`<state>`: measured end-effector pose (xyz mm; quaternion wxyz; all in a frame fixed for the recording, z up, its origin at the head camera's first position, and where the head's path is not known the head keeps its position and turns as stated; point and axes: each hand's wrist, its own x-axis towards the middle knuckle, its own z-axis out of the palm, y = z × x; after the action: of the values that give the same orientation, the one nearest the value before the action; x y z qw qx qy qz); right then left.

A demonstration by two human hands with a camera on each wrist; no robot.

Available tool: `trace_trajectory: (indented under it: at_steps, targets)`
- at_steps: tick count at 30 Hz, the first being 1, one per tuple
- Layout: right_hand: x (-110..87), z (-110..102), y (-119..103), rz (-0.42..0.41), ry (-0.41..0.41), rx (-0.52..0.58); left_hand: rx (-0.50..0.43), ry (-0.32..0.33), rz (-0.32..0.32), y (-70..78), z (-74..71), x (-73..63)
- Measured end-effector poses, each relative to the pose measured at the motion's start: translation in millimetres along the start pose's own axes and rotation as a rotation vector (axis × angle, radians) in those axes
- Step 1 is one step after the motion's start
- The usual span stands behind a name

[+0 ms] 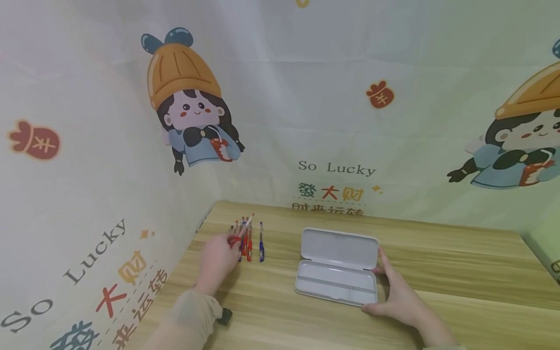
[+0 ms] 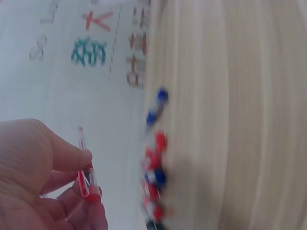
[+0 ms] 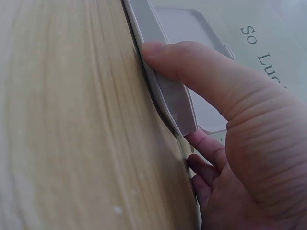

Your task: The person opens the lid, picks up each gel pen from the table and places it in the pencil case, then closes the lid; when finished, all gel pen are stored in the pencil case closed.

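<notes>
The left hand (image 1: pixel 218 262) has its thumb and fingers together on a clear-barrelled red pen (image 2: pixel 88 179), pinching it. In the left wrist view the thumb tip lies across the barrel, the thicker red end sits against the curled fingers, and the thin end juts out beyond the thumb. From the head view this thin end points away from the person and slants to the right, above a cluster of red, blue and dark pens (image 1: pixel 249 250) lying side by side on the wooden table (image 1: pixel 271 311). A single blue pen (image 1: pixel 261 250) lies just to the right of the cluster, between it and the pencil case (image 1: pixel 319 282). The case lies open, well apart from the held pen, its lid (image 1: pixel 339 248) raised on the far side and dividers running through its tray. The right hand (image 1: pixel 400 296) is clamped on the case's right end, thumb against the near wall by the corner, fingers around the far side near the hinge.
</notes>
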<state>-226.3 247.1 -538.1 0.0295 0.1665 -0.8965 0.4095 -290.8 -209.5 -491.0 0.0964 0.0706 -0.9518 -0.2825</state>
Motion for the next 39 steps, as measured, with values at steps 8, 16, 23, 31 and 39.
trace_trajectory:
  at_steps: [8, 16, 23, 31, 39]
  targets:
    - [-0.4, -2, 0, -0.011, -0.003, 0.009, -0.018, 0.007, 0.214, 46.7, 19.0, -17.5]
    - [-1.5, -4, 1, 0.005, -0.008, -0.003, 0.036, -0.055, 0.402, 82.9, 52.1, -36.4]
    - [1.3, -1, 4, -0.016, -0.004, -0.006, 0.087, -0.140, 0.444, 103.7, 76.0, -45.0]
    - [2.9, 2, 7, -0.023, -0.006, -0.040, 0.151, -0.182, 0.484, 113.8, 90.7, -52.2]
    - [2.9, 1, 8, -0.011, -0.002, -0.029, 0.164, -0.223, 0.478, 127.3, 97.7, -56.7]
